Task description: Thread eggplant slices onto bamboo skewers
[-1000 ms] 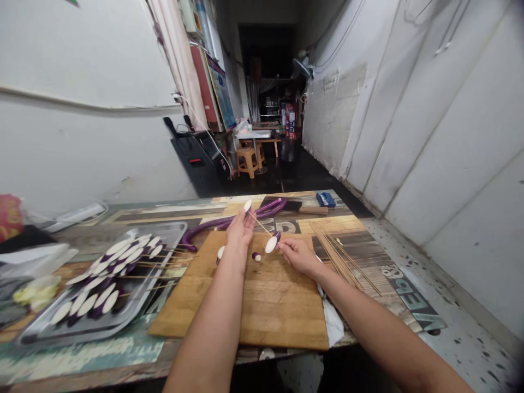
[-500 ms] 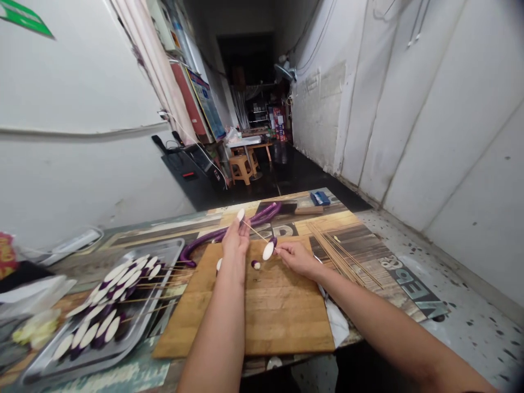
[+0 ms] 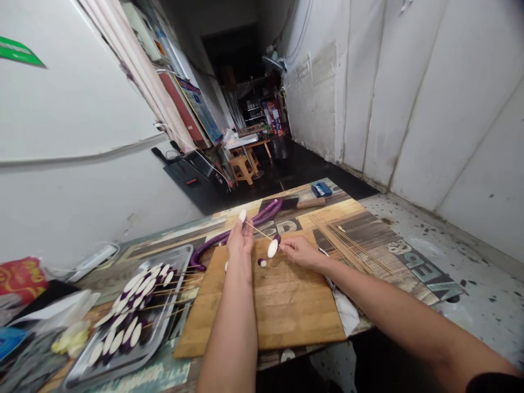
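Eggplant oval point(image 3: 272, 249), white-faced, meets slender wooden skewer point(image 3: 258, 230).

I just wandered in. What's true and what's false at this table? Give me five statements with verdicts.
1. The right hand's grip is at one end of a thin stick. True.
2. The knife lies on the board. False: it lies on the table, beyond the board.
3. The metal tray holds eggplant slices. True.
4. The loose sticks lie left of the board. False: they lie to its right.
5. The uncut eggplants are green. False: they are purple.
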Motion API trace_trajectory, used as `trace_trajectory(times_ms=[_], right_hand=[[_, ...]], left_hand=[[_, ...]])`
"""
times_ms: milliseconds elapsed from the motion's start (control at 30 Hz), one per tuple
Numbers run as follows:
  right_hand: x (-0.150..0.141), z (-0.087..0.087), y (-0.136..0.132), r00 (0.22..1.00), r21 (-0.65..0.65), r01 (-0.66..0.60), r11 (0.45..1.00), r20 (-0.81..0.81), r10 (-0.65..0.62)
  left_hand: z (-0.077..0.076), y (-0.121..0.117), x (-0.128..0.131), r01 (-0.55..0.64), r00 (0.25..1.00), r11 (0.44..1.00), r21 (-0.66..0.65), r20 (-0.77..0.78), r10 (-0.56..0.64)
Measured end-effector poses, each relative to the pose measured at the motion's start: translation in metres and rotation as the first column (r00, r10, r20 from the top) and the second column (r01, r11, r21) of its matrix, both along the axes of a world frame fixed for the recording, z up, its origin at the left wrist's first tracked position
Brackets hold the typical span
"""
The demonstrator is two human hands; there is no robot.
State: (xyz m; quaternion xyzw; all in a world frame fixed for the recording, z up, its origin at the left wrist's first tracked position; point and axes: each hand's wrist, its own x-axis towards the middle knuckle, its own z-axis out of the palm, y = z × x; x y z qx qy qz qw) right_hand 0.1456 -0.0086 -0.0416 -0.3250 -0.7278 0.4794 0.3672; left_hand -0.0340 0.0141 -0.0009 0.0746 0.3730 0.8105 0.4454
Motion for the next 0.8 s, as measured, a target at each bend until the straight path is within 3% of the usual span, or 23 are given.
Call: trace_trajectory(times_ms=[800], right_hand=[[0.0007,-0.0006,0.0039,0.999,0.012,0.004,1.0,-0.044,-0.003]], left_hand=[[0.0001,-0.0027,0.008,0.079,0.985,0.997,-0.01,-0.152,-0.079]])
